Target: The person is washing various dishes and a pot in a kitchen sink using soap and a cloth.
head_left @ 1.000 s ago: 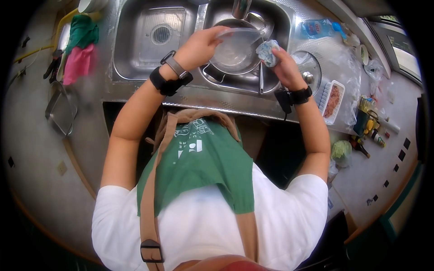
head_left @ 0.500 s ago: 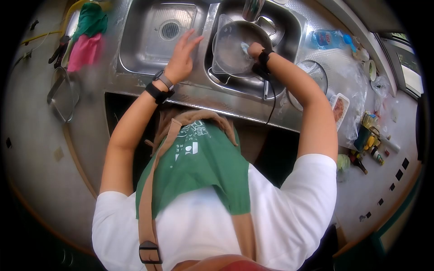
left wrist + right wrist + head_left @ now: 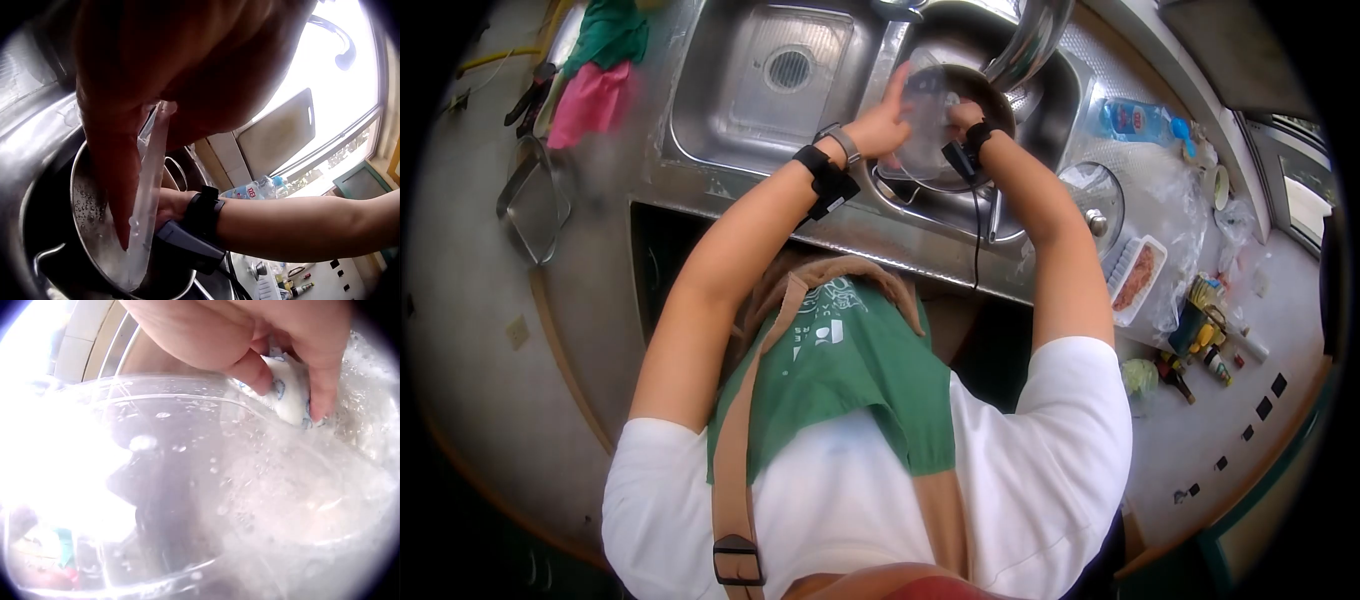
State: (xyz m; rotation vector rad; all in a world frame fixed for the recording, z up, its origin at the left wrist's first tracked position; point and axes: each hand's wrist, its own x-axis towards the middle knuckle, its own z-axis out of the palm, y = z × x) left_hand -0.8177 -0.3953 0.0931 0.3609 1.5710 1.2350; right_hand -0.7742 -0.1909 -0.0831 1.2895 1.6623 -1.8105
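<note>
My left hand (image 3: 878,130) grips the edge of a clear plastic lid (image 3: 150,187), which stands tilted over a metal pot (image 3: 87,203) in the right-hand basin. Its thumb and fingers lie on either side of the sheet in the left wrist view. My right hand (image 3: 262,344) pinches a crumpled white cloth with blue markings (image 3: 289,394) between thumb and fingers, right against the lid. Water drops dot the lid's surface. Whitish foamy water (image 3: 369,394) shows beside the cloth. In the head view, the right hand (image 3: 966,113) mostly covers the cloth.
Over the basin reaches a shiny faucet (image 3: 1035,40). The left basin (image 3: 710,110) has a drain strainer. On the right counter are a blue bottle (image 3: 1135,120), a glass pot lid (image 3: 1090,180) and a tray of minced meat (image 3: 1138,278). Green and pink cloths (image 3: 590,110) hang at left.
The left hand let go of the lid, moved away left, then took hold of it again. The right hand dipped the cloth into the pot and now holds it against the lid.
</note>
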